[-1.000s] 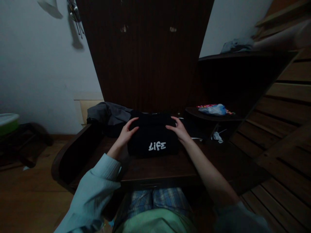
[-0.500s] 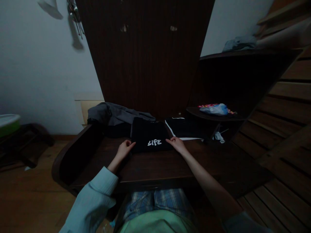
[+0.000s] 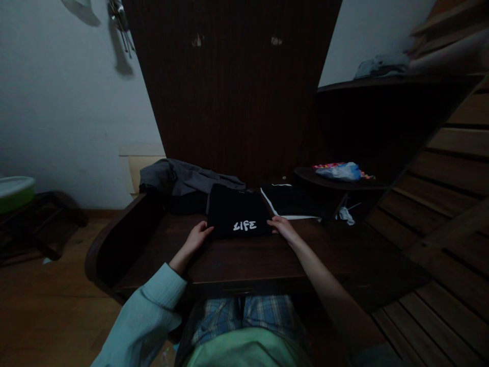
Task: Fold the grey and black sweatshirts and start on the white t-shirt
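A folded black garment [image 3: 239, 209] with white lettering along its near side lies on the dark wooden desk [image 3: 244, 262]. My left hand [image 3: 197, 237] grips its near left corner, thumb and fingers closed on the cloth. On the opposite side, my right hand [image 3: 283, 228] pinches the near right edge. Just right of it rests another folded black garment [image 3: 296, 201] with white trim. Behind and to the left, a grey garment [image 3: 183, 177] lies in a loose heap.
A corner shelf [image 3: 319, 181] at the right holds a bluish plastic bag [image 3: 344, 172]. The desk's raised curved side [image 3: 110, 239] bounds the left. A green tub [image 3: 17, 193] stands on a dark stool [image 3: 49, 219]. Wooden slats [image 3: 439, 188] rise at far right.
My right hand has shifted slightly outward along the garment's right edge, its fingers now curled under. The left hand stays at its corner. The view has tilted slightly.
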### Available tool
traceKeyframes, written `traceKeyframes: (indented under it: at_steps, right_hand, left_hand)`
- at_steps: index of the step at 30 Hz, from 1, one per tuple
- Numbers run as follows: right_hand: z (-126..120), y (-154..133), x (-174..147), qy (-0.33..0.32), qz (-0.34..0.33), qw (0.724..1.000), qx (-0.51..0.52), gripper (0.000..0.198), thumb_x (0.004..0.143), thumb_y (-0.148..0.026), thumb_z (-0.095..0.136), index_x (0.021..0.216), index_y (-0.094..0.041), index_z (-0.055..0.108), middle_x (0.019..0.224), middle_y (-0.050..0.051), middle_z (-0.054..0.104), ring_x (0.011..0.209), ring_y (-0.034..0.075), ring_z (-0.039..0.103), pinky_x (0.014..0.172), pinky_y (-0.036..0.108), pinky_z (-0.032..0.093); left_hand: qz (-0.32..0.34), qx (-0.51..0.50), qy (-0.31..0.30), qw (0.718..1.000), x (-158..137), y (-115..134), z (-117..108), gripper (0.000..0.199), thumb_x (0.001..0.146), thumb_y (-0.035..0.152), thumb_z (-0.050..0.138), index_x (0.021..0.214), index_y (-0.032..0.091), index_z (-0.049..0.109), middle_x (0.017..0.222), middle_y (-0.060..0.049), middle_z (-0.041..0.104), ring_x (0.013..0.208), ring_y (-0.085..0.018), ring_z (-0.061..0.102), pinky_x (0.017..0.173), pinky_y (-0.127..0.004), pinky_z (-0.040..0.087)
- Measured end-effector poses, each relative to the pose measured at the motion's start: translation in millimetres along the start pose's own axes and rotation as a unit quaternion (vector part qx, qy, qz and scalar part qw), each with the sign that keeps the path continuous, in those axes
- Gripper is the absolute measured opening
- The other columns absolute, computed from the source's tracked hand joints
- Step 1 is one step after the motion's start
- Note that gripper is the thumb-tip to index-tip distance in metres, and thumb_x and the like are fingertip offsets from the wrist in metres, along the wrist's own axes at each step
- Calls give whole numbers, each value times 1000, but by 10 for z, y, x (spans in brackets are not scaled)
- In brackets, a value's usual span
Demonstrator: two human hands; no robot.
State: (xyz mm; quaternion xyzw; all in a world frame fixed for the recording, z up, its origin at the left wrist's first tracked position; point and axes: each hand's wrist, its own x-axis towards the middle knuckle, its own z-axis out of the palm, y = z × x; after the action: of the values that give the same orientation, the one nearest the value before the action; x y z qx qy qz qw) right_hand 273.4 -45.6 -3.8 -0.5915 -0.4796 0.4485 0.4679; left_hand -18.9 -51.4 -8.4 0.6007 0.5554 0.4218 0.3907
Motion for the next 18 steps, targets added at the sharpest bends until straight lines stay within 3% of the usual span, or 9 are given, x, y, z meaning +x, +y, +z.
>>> traceKeyframes:
  at_steps: [3, 6, 9, 12, 15, 18]
  right_hand:
    - [-3, -15, -18, -2, -3, 1000, -15, 21, 59, -23, 58, 51, -20, 40, 46, -8, 42, 47, 7, 46, 43, 16, 41]
    - [24, -19, 6, 48, 1, 997, -62, 17, 63, -27, 58, 56, -21, 43, 49, -7, 45, 46, 9, 47, 40, 19, 41]
    - [58, -31, 59, 88, 6, 985, -148, 18, 68, -37, 56, 64, -21, 48, 50, -4, 51, 46, 13, 52, 43, 24, 42]
    - [96, -77, 141, 102, -12, 958, -267, 22, 70, -41, 55, 63, -21, 53, 56, 2, 58, 61, 19, 60, 56, 28, 44]
    - [129, -147, 222, 79, -10, 938, -337, 22, 67, -39, 58, 58, -19, 53, 67, 6, 62, 76, 23, 60, 62, 29, 42]
    - [105, -171, 206, 35, 8, 942, -335, 17, 64, -30, 59, 54, -18, 52, 63, 4, 61, 70, 21, 60, 57, 26, 40]
  left_hand:
    - [-10, 13, -3, 1000, -17, 24, -8, 23, 61, 41, 56, 61, 19, 49, 61, 2, 55, 62, -14, 55, 57, -23, 42]
    - [-28, 55, 24, 998, 37, 67, 2, 25, 66, 44, 52, 64, 19, 52, 64, 0, 59, 67, -17, 57, 60, -25, 43]
    - [-45, 116, 85, 989, 133, 116, 40, 30, 70, 47, 49, 73, 18, 55, 78, -7, 64, 79, -22, 60, 68, -28, 44]
    - [-60, 195, 121, 971, 236, 162, 84, 34, 72, 48, 49, 81, 16, 56, 95, -15, 64, 94, -28, 58, 77, -33, 42]
    - [-102, 181, 99, 973, 318, 191, 102, 31, 67, 43, 59, 79, 15, 57, 96, -17, 64, 99, -31, 56, 77, -35, 43]
    - [-125, 121, 57, 983, 294, 188, 87, 25, 61, 34, 66, 74, 14, 58, 87, -14, 67, 90, -28, 61, 70, -32, 47]
